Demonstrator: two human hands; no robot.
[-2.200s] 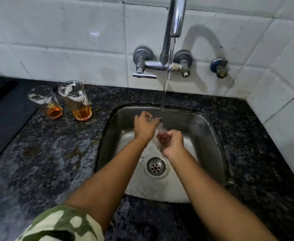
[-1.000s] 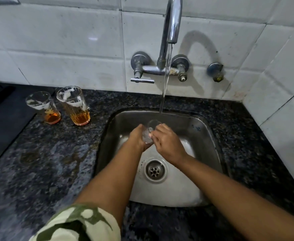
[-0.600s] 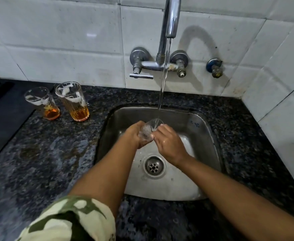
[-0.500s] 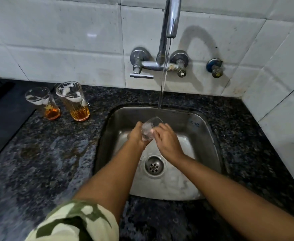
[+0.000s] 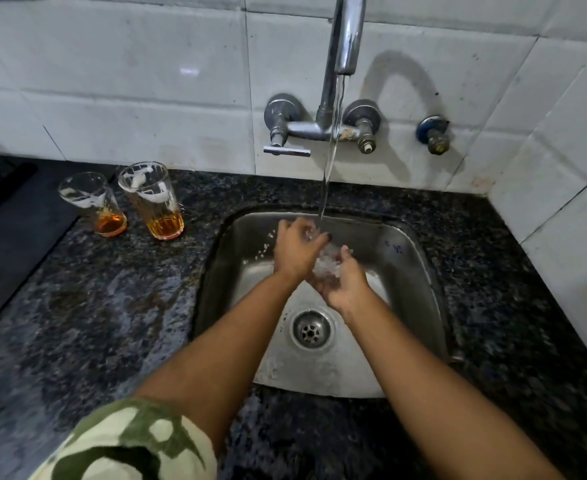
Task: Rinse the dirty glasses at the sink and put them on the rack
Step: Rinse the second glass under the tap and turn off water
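Over the steel sink, my left hand grips a small clear glass from above, right under the stream from the tap. My fingers and the splashing water hide most of the glass. My right hand is cupped palm-up just below it, with water splashing into it. Two dirty glasses stand on the counter to the left of the sink. The shorter glass and the taller glass each hold amber liquid and have white foam on the walls.
The counter is dark speckled granite, and white tiled walls close the back and right. A dark mat lies at the far left. The tap's lever handle sticks out above the sink. The drain sits below my hands.
My right hand has come off the side of the glass and turned palm-up under it. My left hand has shifted over the top of the glass, and water now splashes between the hands.
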